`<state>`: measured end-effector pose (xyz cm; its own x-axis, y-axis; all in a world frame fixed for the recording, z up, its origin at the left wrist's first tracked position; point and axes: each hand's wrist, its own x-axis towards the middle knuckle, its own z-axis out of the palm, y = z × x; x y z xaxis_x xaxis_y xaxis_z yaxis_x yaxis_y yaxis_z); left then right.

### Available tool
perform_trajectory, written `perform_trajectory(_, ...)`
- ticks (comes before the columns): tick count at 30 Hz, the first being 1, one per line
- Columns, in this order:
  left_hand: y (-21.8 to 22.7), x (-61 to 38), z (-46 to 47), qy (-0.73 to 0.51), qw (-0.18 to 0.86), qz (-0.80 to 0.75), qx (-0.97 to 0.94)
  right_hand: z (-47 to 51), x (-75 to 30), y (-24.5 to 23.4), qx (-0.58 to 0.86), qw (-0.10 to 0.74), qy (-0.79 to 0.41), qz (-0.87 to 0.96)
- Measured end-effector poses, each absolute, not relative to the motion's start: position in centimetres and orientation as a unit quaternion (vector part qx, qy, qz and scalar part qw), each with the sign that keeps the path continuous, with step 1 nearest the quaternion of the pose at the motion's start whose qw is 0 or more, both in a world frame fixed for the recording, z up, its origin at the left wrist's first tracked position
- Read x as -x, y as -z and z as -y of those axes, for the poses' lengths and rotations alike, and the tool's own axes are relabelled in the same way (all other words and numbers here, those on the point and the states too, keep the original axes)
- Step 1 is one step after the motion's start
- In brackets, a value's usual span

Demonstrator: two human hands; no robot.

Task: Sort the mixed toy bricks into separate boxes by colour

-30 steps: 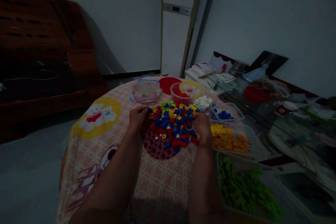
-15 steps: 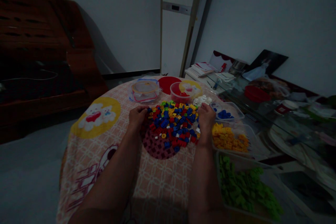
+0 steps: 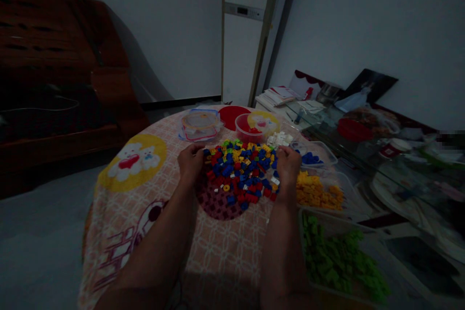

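A mixed pile of toy building bricks (image 3: pixel 238 167), red, blue, yellow and some green and white, lies in the middle of the round table. At its left edge is my left hand (image 3: pixel 191 162), fingers closed together beside a dark blue brick. My right hand (image 3: pixel 289 167) is at the pile's right edge, thumb and fingers drawn together. What either hand pinches, if anything, is too small and dark to make out. White bricks (image 3: pixel 279 139) and blue bricks (image 3: pixel 311 158) lie just beyond my right hand.
Right of my forearm stand a clear tub of yellow bricks (image 3: pixel 319 191) and a larger one of green bricks (image 3: pixel 343 256). A round bowl (image 3: pixel 240 125) with red bricks and stacked lids (image 3: pixel 201 123) sit farther back. A cluttered glass table (image 3: pixel 327 126) adjoins on the right.
My right hand has shifted slightly to the right, showing more of the pile's right edge. My left hand has barely moved.
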<state>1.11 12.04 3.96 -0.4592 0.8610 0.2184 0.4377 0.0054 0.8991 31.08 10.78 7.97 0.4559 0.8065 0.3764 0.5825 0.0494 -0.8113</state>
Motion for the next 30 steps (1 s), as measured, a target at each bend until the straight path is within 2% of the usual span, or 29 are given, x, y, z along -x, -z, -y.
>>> perform_trajectory(3,-5.8,-3.2,-11.0,-0.528,0.112,-0.618,-0.571,-10.8,-31.3,-7.9,0.667,0.568,-0.102,0.472)
perform_trajectory(8,-7.4,-10.2,-8.4,-0.429,0.165,-0.417,-0.784,-10.3,-31.6,-8.6,0.654,0.619,-0.095,0.424)
perform_trajectory(10,-7.2,-13.1,-7.3,-0.334,0.184,-0.310,-0.871,-9.9,-31.6,-9.2,0.640,0.645,-0.092,0.407)
perform_trajectory(14,-5.5,-17.1,-5.6,-0.221,0.174,-0.206,-0.937,-9.1,-31.5,-10.7,0.603,0.696,-0.079,0.382)
perform_trajectory(21,-3.4,-20.4,-4.5,-0.174,0.092,-0.301,-0.933,-8.6,-31.0,-11.8,0.577,0.722,-0.089,0.371)
perform_trajectory(30,-6.0,-20.1,-6.8,-0.192,0.060,-0.475,-0.857,-8.6,-30.9,-11.8,0.566,0.739,-0.100,0.352)
